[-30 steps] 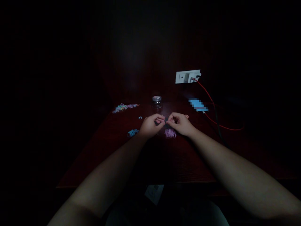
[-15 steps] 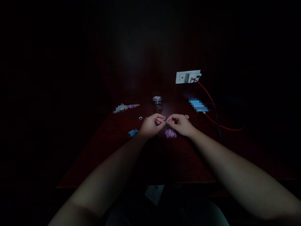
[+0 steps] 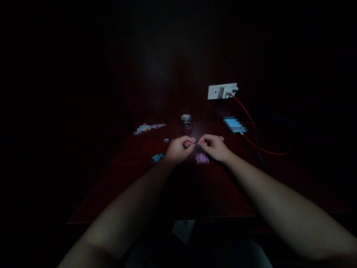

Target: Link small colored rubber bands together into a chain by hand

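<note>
Nearest the wearer, well below the hands and beyond the table edge, a pale sheet (image 3: 183,230) shows in the gloom. The dark red table (image 3: 195,193) stretches bare from its front edge up to the hands. Just to the left of the left wrist lies a small heap of blue bands (image 3: 157,159), and a heap of purple bands (image 3: 202,159) sits just on the near side of the right hand's fingers. The left hand (image 3: 180,150) and the right hand (image 3: 214,147) face each other, close but apart, thumbs and fingers curled inward. A thin bluish strand (image 3: 196,143) shows in the gap between their fingertips; in this dim light I cannot tell whether either hand is clamped on it. Small pink pieces (image 3: 193,139) lie just past the left fingertips. A single blue ring (image 3: 166,140) lies left of the left hand, an orange ring (image 3: 221,138) just behind the right. Farther off are a mixed-colour heap of bands (image 3: 145,128), a lidded clear jar (image 3: 186,121) ahead of the hands, a pixelated blue object (image 3: 235,124) with a red cable (image 3: 245,107), and a wall socket (image 3: 214,92).
</note>
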Tool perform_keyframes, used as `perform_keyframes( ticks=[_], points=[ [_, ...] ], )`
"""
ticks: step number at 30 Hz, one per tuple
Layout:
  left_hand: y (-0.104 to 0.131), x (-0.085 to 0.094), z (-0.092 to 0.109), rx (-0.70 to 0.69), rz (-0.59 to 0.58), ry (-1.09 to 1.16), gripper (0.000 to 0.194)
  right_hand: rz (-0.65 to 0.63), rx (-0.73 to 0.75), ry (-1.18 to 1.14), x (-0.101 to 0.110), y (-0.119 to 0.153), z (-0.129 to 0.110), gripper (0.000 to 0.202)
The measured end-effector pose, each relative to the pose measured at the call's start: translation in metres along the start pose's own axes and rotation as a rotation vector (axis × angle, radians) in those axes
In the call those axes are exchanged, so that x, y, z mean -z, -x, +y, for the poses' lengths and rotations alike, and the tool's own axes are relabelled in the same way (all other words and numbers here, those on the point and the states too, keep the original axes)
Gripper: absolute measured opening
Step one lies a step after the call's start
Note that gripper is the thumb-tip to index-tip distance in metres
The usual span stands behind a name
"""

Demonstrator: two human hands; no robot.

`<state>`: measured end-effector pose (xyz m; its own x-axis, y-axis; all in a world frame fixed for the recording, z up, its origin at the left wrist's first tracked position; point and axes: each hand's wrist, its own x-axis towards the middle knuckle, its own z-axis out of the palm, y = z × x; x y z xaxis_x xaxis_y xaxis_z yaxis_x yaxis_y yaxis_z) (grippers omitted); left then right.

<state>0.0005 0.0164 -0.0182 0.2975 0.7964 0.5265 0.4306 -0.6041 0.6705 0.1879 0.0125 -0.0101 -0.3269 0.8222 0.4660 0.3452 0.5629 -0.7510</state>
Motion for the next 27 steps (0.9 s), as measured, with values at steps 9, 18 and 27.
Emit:
perform_keyframes(
  ticks=[9,18,27],
  points=[
    [-0.0004,0.0031,0.0040,0.000,0.006,-0.061,0.013,-0.001,-0.010,0.009,0.0001,-0.0001,0.0009,0.022],
    [0.0002,0.0024,0.0046,0.019,0.009,-0.056,0.013,0.005,0.007,-0.043,-0.0016,-0.0015,0.0045,0.015],
    [0.0003,0.0021,0.0048,0.026,0.008,-0.062,0.013,-0.064,-0.026,-0.138,-0.0033,0.0007,0.0022,0.023]
  ],
)
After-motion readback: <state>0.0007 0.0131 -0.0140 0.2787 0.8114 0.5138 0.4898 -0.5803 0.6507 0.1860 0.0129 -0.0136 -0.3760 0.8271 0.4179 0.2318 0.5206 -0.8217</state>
